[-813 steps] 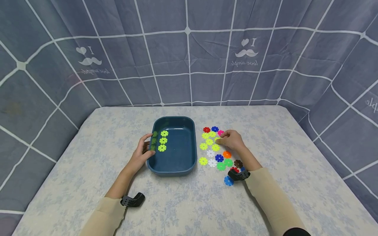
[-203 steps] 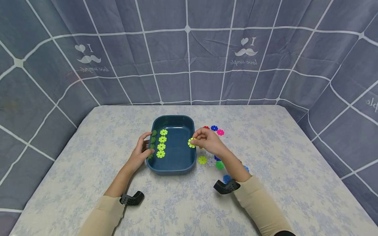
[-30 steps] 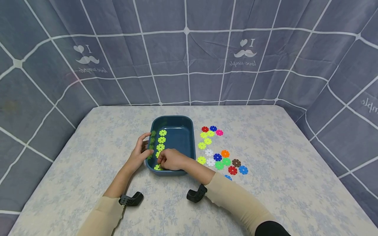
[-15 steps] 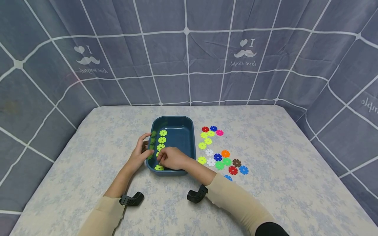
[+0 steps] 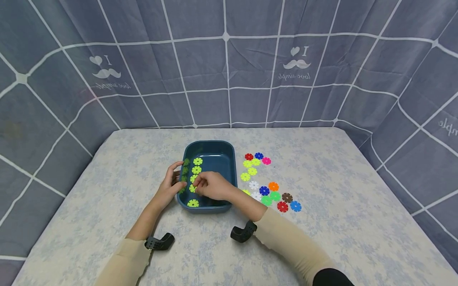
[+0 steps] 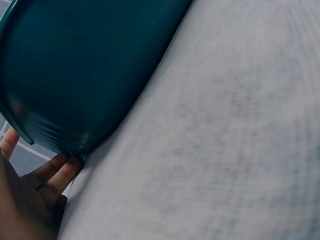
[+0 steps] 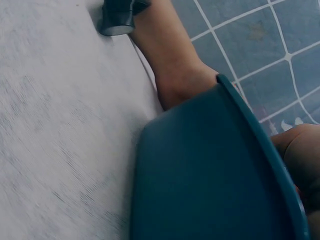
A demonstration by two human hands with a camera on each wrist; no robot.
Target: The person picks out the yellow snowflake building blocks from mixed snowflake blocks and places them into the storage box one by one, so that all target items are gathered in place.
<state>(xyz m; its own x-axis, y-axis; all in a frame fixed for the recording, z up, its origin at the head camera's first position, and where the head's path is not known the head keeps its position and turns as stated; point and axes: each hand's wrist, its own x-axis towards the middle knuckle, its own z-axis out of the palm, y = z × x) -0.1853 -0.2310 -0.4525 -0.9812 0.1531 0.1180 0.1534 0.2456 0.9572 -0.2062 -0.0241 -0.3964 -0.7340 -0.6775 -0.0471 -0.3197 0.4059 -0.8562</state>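
Note:
The left hand grips the left wall of a dark teal plastic tub, its thumb at the rim. In the left wrist view, fingers press against the tub's outer wall. Inside, yellow-green notched plastic discs lie in a column along the left side, with reflections on the wall. The right hand is over the tub, fingers bent, fingertips right at the fourth disc; nothing shows pinched between them. Nearest the front wall lies another yellow-green disc, apart from the hand.
Right of the tub lie loose notched discs: several yellow-green, a pink one, an orange one, a brown one, plus red, blue, green and white ones. A patterned cloth covers the table; a grey checked curtain hangs behind.
Over the last second the right hand has moved back from the front disc, uncovering it. Earlier, yellow-green discs went from the table into the tub's column. The left hand has stayed at the wall.

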